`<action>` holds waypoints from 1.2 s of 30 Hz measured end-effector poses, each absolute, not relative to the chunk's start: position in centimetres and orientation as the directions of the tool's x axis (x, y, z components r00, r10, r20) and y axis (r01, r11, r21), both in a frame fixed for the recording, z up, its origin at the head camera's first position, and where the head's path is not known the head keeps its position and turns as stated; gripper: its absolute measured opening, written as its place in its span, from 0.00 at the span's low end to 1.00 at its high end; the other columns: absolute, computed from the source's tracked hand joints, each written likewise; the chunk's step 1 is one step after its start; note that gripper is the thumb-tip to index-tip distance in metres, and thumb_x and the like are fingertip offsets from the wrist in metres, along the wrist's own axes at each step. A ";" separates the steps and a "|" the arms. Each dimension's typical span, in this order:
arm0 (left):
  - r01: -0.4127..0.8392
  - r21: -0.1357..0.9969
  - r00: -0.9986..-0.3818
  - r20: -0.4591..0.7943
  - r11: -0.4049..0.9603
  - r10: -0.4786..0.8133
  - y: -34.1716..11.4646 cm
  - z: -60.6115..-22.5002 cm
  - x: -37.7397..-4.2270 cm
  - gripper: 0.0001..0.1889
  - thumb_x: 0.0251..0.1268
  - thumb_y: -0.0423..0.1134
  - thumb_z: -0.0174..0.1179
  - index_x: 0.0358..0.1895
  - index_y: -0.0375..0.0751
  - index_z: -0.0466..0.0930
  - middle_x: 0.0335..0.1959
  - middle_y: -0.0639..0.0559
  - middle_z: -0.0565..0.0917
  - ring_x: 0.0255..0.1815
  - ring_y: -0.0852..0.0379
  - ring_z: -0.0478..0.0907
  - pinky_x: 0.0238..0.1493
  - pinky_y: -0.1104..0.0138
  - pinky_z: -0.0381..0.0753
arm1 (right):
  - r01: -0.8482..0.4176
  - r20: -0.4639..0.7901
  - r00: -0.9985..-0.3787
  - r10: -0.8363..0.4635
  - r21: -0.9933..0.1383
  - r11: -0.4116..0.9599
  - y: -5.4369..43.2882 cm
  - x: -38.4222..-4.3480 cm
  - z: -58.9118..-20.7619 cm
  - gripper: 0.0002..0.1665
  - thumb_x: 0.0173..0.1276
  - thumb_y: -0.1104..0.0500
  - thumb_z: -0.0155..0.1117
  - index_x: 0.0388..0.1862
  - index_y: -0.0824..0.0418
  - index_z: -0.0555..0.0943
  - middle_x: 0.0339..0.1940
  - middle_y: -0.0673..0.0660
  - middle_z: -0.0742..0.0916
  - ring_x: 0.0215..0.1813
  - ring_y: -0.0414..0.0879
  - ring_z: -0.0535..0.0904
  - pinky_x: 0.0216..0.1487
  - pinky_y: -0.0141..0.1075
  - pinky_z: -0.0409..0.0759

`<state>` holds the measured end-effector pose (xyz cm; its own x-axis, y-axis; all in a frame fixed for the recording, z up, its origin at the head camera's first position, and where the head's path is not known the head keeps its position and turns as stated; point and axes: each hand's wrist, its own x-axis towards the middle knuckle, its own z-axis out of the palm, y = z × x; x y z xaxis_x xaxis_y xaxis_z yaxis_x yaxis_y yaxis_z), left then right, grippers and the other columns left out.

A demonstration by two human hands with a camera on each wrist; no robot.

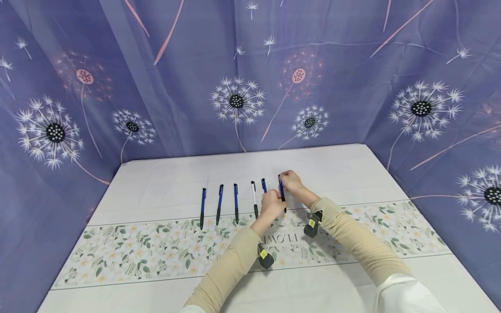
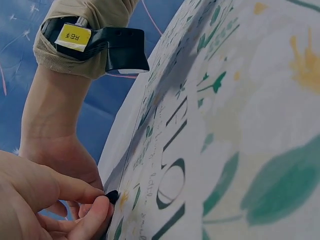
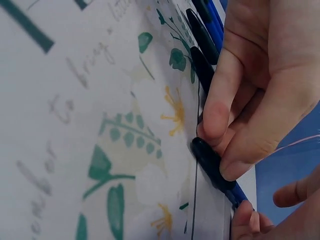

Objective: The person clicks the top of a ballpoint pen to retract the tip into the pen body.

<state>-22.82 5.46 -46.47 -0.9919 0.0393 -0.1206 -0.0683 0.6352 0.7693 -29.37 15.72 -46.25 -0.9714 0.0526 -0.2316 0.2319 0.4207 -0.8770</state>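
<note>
A blue pen with a black grip [image 1: 282, 191] lies at the right end of a row of pens, and both hands are on it. My left hand [image 1: 272, 204] pinches its black lower part between thumb and finger. Farther up the same pen, my right hand [image 1: 290, 181] holds the clicker end with its fingertips. From the right wrist view, the black grip [image 3: 206, 155] shows beside the left thumb, with the right fingertips [image 3: 244, 216] on the blue barrel. Only a dark pen tip [image 2: 114, 196] appears in the left wrist view.
Left of the hands lie a white pen [image 1: 254, 195], a partly hidden blue pen [image 1: 264, 185] and more blue pens [image 1: 236, 200], roughly parallel. A floral band [image 1: 156, 248] crosses the white tablecloth [image 1: 176, 174]. Purple dandelion curtains [image 1: 188, 108] surround the table.
</note>
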 end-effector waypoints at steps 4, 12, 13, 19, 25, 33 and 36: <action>-0.066 0.761 -0.992 -0.122 0.646 0.042 5.4 -46.5 -22.8 0.13 0.57 0.32 0.66 0.45 0.31 0.82 0.44 0.40 0.85 0.45 0.47 0.82 0.46 0.61 0.84 | 0.239 -0.236 -0.970 0.058 -0.884 0.402 15.7 -29.3 -46.2 0.26 0.72 0.59 0.41 0.64 0.71 0.68 0.31 0.57 0.78 0.27 0.42 0.71 0.32 0.30 0.74; -0.003 0.755 -0.995 -0.066 0.656 0.072 5.2 -46.5 -22.6 0.10 0.60 0.32 0.63 0.43 0.32 0.83 0.42 0.41 0.85 0.42 0.48 0.83 0.42 0.62 0.84 | 0.211 -0.199 -0.977 0.071 -0.922 0.325 15.9 -29.0 -46.0 0.24 0.77 0.57 0.40 0.64 0.70 0.69 0.35 0.59 0.79 0.27 0.41 0.71 0.29 0.29 0.72; 0.001 0.758 -0.995 -0.065 0.652 0.077 5.2 -46.4 -22.6 0.09 0.61 0.32 0.61 0.43 0.32 0.83 0.41 0.41 0.86 0.41 0.49 0.83 0.40 0.62 0.84 | 0.205 -0.194 -0.979 0.066 -0.929 0.307 15.8 -29.0 -46.0 0.23 0.78 0.58 0.40 0.63 0.70 0.70 0.36 0.60 0.79 0.27 0.41 0.70 0.29 0.29 0.71; 0.004 0.784 -0.994 -0.068 0.620 0.091 4.8 -46.2 -22.5 0.09 0.66 0.32 0.57 0.44 0.32 0.82 0.41 0.41 0.86 0.39 0.50 0.84 0.38 0.64 0.84 | 0.204 -0.200 -0.979 0.044 -0.948 0.244 15.6 -29.2 -45.9 0.21 0.77 0.61 0.39 0.57 0.72 0.74 0.35 0.56 0.79 0.30 0.40 0.72 0.28 0.27 0.71; 0.075 0.791 -0.987 -0.027 0.607 0.157 4.5 -46.2 -22.6 0.07 0.68 0.33 0.53 0.38 0.35 0.81 0.32 0.45 0.85 0.25 0.59 0.78 0.24 0.73 0.77 | 0.163 -0.167 -0.986 -0.002 -0.965 0.204 15.6 -29.2 -45.8 0.20 0.77 0.62 0.38 0.54 0.73 0.74 0.28 0.52 0.78 0.27 0.39 0.71 0.25 0.26 0.69; 0.147 0.806 -0.978 0.030 0.573 0.208 4.0 -46.3 -23.0 0.08 0.68 0.33 0.53 0.39 0.34 0.82 0.28 0.47 0.83 0.21 0.63 0.72 0.23 0.77 0.72 | 0.075 -0.081 -0.996 -0.036 -0.987 0.141 15.6 -29.3 -45.7 0.18 0.76 0.62 0.39 0.49 0.71 0.75 0.24 0.47 0.78 0.25 0.38 0.72 0.26 0.27 0.70; 0.159 0.806 -0.974 0.033 0.570 0.225 3.7 -46.1 -23.2 0.09 0.69 0.33 0.53 0.40 0.34 0.82 0.29 0.48 0.83 0.22 0.63 0.72 0.23 0.77 0.73 | 0.045 -0.051 -0.998 -0.029 -0.983 0.175 15.6 -29.3 -45.5 0.18 0.75 0.63 0.39 0.47 0.71 0.76 0.25 0.48 0.79 0.27 0.40 0.74 0.28 0.29 0.73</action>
<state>-23.16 3.69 -46.14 -0.9738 0.2250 0.0328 0.1588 0.5697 0.8064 -29.26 15.64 -45.53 -0.9983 -0.0288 -0.0511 0.0453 0.1755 -0.9834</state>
